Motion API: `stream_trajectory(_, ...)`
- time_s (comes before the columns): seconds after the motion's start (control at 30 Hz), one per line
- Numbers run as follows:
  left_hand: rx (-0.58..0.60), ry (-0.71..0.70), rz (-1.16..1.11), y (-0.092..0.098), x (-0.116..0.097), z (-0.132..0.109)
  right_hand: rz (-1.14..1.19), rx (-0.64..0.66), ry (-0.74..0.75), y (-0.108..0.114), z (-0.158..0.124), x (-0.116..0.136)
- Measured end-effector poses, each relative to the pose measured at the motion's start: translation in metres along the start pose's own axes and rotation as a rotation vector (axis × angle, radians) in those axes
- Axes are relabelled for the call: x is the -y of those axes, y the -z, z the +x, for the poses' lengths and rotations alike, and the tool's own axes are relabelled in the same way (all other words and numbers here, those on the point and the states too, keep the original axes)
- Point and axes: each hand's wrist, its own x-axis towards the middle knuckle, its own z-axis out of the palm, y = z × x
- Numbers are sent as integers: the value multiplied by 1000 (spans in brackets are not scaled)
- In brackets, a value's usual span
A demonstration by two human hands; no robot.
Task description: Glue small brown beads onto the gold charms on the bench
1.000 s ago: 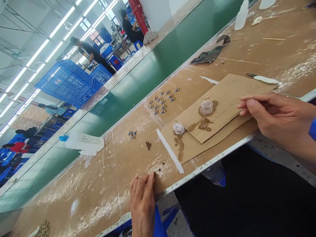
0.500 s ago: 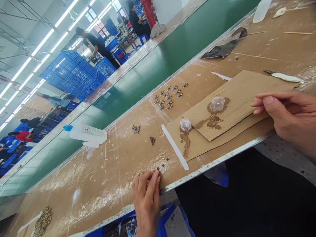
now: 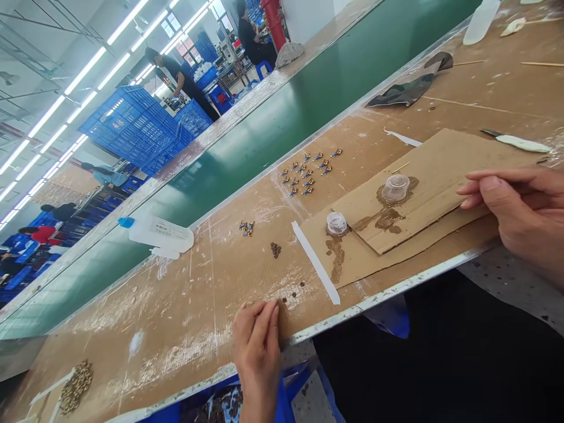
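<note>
My left hand (image 3: 258, 332) rests on the table near its front edge, fingers bent and close together. Whatever may be under its fingertips is hidden. Just right of them lie three small dark brown ring-like pieces (image 3: 294, 294) in a slanting row. A small heap of similar brown pieces (image 3: 275, 250) sits farther back. My right hand (image 3: 520, 205) hovers over the right end of the cardboard sheet (image 3: 445, 155), thumb pressed to its fingers; I cannot make out anything in the pinch. Two clear plastic cups (image 3: 395, 188) stand on the cardboard amid wet brown stains.
Blue-and-gold small figures (image 3: 307, 173) lie in rows, with a few more (image 3: 247, 228) to their left. A white bottle (image 3: 161, 235) lies on its side. A white-handled knife (image 3: 522, 141) and camouflage cloth (image 3: 409, 88) are at right. Beyond runs a green belt (image 3: 247, 147).
My left hand has drawn slightly left, away from the brown piece its fingertip was touching. The right hand keeps its pinch. The whole view has shifted a little.
</note>
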Motion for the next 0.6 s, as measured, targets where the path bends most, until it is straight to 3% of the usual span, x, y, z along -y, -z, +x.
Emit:
stream_trajectory(0.17,53,152,-14,-9,12,34,-27,-27,42,0,-1,1)
stream_trajectory(0.33,101,76,-6,-28,20,67,-100,-19,52,2,2,7)
stream_trajectory(0.6,120,-72,74,-41,23,84,-29,-44,144,0,5,-16)
